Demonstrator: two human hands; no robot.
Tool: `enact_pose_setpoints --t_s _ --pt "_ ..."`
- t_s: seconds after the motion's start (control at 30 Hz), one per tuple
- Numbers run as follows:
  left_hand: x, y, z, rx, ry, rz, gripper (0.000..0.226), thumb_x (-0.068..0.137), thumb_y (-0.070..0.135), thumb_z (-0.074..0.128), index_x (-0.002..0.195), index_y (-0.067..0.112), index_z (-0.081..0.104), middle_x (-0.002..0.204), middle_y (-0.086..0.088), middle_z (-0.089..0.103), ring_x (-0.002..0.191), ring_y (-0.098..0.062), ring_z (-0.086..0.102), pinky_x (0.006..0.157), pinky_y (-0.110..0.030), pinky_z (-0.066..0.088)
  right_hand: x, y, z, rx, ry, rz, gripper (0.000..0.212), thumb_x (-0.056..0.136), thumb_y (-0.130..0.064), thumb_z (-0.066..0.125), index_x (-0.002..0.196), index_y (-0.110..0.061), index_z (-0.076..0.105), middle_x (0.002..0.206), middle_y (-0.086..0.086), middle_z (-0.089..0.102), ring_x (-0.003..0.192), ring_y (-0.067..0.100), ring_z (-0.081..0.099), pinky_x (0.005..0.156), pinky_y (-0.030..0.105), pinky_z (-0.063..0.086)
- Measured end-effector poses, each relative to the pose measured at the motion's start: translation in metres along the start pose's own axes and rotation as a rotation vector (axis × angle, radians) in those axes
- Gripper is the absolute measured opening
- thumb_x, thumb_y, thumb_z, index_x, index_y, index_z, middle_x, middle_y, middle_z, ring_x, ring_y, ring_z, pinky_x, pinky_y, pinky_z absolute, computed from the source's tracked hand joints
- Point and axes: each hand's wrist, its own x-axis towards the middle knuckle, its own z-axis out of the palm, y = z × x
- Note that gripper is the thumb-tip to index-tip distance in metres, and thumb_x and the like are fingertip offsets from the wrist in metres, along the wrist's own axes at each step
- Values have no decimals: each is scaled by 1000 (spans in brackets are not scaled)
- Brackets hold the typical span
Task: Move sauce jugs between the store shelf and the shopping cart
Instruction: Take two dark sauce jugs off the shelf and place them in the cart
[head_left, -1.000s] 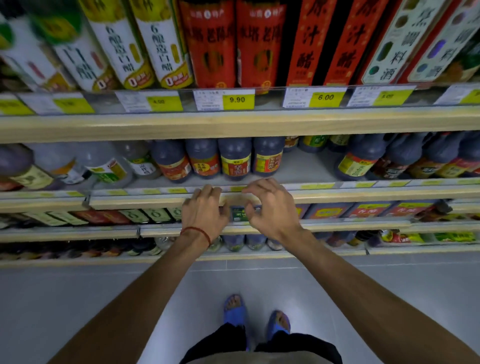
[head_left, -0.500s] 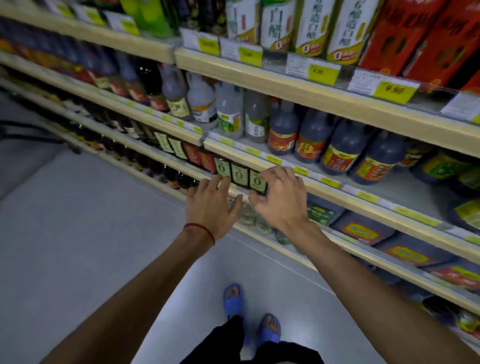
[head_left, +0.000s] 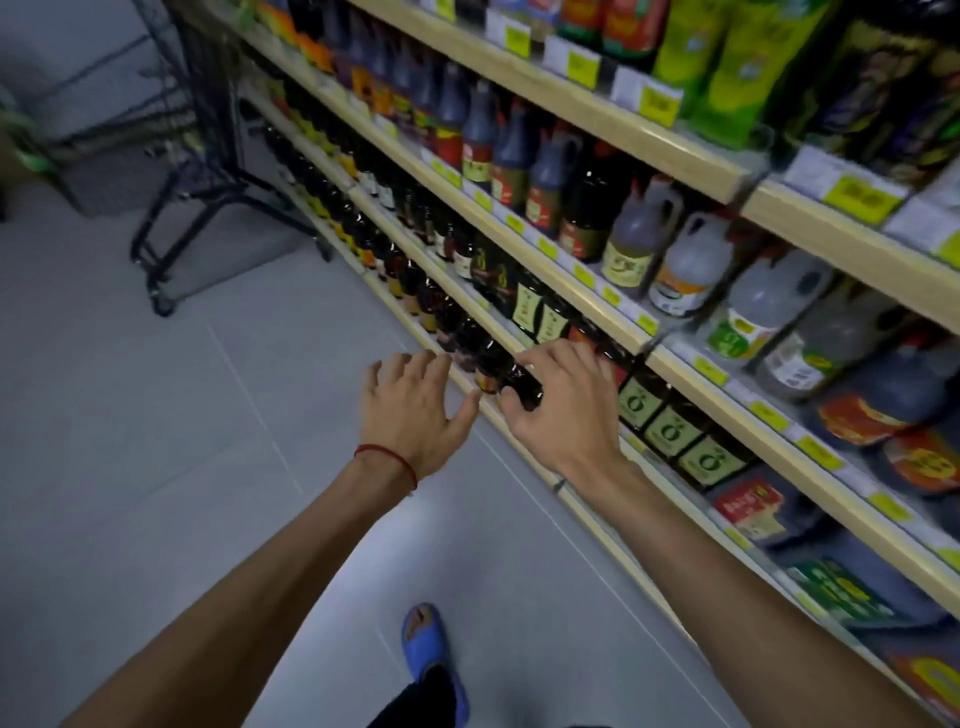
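The left hand (head_left: 410, 413) and right hand (head_left: 563, 415) are loose and hold nothing, just beside the low shelf (head_left: 727, 387), with the sauce jugs (head_left: 693, 265) higher up on the right and the cart (head_left: 208, 171) well apart on the left.

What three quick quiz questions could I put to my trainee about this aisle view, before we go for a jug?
1. True or false: the left grip is holding a jug.
2. Where does the shopping cart stand? A: ahead, to the left of the left grip. B: to its right. C: directly beneath it.
3. Fill in: the red string is tied round the wrist of the ___ grip.

Key
1. False: its fingers are spread and hold nothing.
2. A.
3. Left.
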Motion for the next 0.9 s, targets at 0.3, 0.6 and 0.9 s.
enact_pose_setpoints --t_s 0.3,0.6,0.9 --pt "66 -161 -3 0 -16 -104 67 95 68 29 133 21 58 132 0 61 120 -26 55 108 -50 38 102 -120 91 58 -75 -106 48 84 -51 53 116 -21 72 112 -6 66 112 19 56 105 39 41" --pt "166 -296 20 -8 -21 -261 64 93 67 31 129 22 58 131 0 60 117 -26 56 106 -48 39 235 -199 208 97 -199 -227 49 82 -48 58 118 -17 71 117 0 68 116 23 57 104 41 41" --pt "309 -433 27 63 -72 -456 60 97 66 34 134 23 56 136 0 59 122 -25 55 105 -45 40 416 -288 311 108 -299 -372 49 83 -48 58 116 -15 71 113 0 69 113 25 57 101 37 37"
